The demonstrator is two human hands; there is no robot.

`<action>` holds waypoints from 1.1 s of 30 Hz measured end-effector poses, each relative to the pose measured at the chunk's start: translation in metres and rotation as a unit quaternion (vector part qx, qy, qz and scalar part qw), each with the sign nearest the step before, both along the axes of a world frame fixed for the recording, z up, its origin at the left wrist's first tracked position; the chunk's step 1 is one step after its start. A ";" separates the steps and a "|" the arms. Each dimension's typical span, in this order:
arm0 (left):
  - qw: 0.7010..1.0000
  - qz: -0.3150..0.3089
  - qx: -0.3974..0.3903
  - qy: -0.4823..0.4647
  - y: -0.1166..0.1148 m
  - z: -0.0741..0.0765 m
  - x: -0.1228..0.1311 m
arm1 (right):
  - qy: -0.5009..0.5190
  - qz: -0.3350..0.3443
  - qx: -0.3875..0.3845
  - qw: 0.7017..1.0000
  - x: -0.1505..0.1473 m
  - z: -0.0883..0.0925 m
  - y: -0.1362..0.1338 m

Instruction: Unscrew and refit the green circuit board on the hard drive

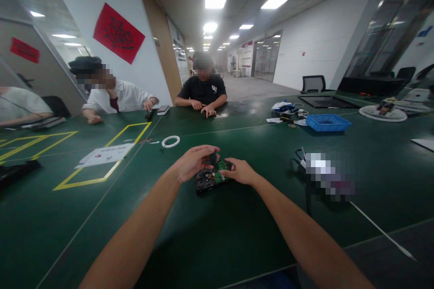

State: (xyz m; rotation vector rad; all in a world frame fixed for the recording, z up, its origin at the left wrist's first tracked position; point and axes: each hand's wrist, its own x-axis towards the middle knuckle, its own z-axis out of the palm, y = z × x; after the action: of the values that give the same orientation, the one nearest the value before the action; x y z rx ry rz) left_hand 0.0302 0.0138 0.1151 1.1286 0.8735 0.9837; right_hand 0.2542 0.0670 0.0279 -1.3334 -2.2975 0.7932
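A black hard drive (206, 181) with a green circuit board (221, 171) lies on the green table (210, 230) in front of me. My left hand (194, 161) curls over its far left edge, fingers pinched on the top of the drive. My right hand (239, 171) grips its right side, fingers closed against the circuit board. What the fingertips pinch beyond the drive itself is too small to tell.
A white tape ring (170, 141) and a paper sheet (106, 154) inside yellow floor-tape lines lie to the left. A blue tray (328, 123) and a white fan (383, 113) stand at the right. Two people sit across the table, hands on small objects.
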 end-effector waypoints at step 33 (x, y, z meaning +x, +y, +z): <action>0.999 -0.014 -0.039 -0.007 -0.002 0.001 -0.001 | 0.001 0.007 -0.003 1.000 0.001 0.003 -0.001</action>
State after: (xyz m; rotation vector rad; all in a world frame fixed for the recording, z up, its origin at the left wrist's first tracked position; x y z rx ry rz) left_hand 0.0294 0.0114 0.1165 1.0641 0.8738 0.9260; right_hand 0.2553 0.0660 0.0304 -1.3191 -2.3072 0.8062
